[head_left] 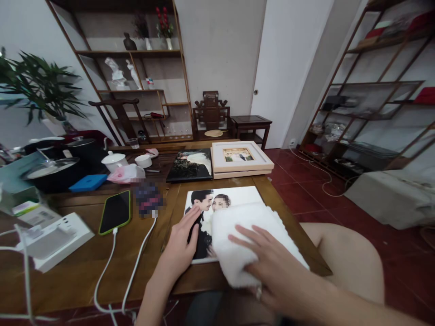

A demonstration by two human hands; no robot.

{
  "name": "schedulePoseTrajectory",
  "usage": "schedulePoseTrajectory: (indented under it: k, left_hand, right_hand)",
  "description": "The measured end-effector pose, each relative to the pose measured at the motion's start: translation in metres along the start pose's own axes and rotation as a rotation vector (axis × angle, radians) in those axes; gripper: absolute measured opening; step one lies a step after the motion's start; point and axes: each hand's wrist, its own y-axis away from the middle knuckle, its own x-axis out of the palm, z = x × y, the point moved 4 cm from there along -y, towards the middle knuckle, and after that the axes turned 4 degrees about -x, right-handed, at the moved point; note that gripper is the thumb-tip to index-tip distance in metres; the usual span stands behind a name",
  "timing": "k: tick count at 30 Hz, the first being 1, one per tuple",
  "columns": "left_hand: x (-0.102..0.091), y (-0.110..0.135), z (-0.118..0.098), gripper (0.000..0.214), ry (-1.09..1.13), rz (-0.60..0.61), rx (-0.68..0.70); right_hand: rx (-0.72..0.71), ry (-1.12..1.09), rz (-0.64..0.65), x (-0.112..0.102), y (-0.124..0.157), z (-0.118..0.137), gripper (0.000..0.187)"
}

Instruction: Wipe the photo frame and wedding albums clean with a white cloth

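Observation:
A large wedding photo print (238,195) lies flat on the wooden table (81,267) in front of me. My left hand (181,246) rests flat on its left side, fingers stretched out, holding nothing. My right hand (268,262) presses a white fluffy cloth (234,231) down on the right part of the photo, fingers spread over the cloth.
Behind the photo lie a dark photo print (190,165) and a white framed picture (239,157). A phone in a green case (115,211) charges on the left, beside a white power strip (57,240), cables, a blue box (87,182), pots and cups. Shelves line the walls.

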Motion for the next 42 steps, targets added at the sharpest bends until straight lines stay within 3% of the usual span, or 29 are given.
schedulePoseTrajectory:
  k: [6, 10, 14, 18, 21, 24, 27, 31, 36, 39, 42]
  left_hand:
    - [-0.001, -0.001, -0.002, 0.040, -0.008, 0.000, 0.004]
    - [-0.003, -0.001, -0.005, 0.039, 0.001, -0.005, -0.001]
    - [-0.002, -0.001, -0.004, 0.039, 0.001, -0.012, -0.002]
    - [0.000, -0.002, -0.002, 0.040, 0.008, -0.013, 0.007]
    - [0.000, -0.002, -0.002, 0.041, 0.013, -0.006, 0.007]
    - [-0.002, -0.001, -0.003, 0.041, 0.024, 0.000, 0.001]
    - [-0.002, -0.001, -0.004, 0.041, 0.032, 0.001, 0.006]
    - [-0.001, -0.001, -0.003, 0.039, 0.047, -0.005, 0.016]
    - [-0.001, -0.001, -0.002, 0.039, 0.043, 0.003, 0.014]
    - [-0.001, -0.001, -0.001, 0.040, 0.036, 0.013, 0.000]
    - [-0.001, -0.001, -0.001, 0.040, 0.046, 0.016, -0.002]
  right_hand:
    - [0.059, 0.038, -0.190, -0.021, -0.052, -0.066, 0.029]
    - [0.106, 0.079, -0.240, -0.024, -0.074, -0.087, 0.031]
    - [0.123, 0.072, -0.212, -0.021, -0.071, -0.076, 0.031]
    - [0.071, 0.056, -0.119, -0.006, -0.044, -0.031, 0.028]
    - [-0.059, 0.035, -0.035, 0.007, -0.020, 0.008, 0.025]
    - [-0.152, 0.002, 0.035, 0.011, -0.007, 0.025, 0.024]
    - [-0.103, -0.029, -0.006, 0.002, -0.014, 0.009, 0.025]
    - [0.001, -0.032, -0.108, -0.015, -0.047, -0.033, 0.027]
    - [-0.032, -0.064, -0.159, -0.026, -0.092, -0.068, 0.027]
    - [-0.027, -0.052, -0.161, -0.026, -0.100, -0.073, 0.027]
    - [0.004, -0.021, -0.159, -0.020, -0.089, -0.057, 0.029]
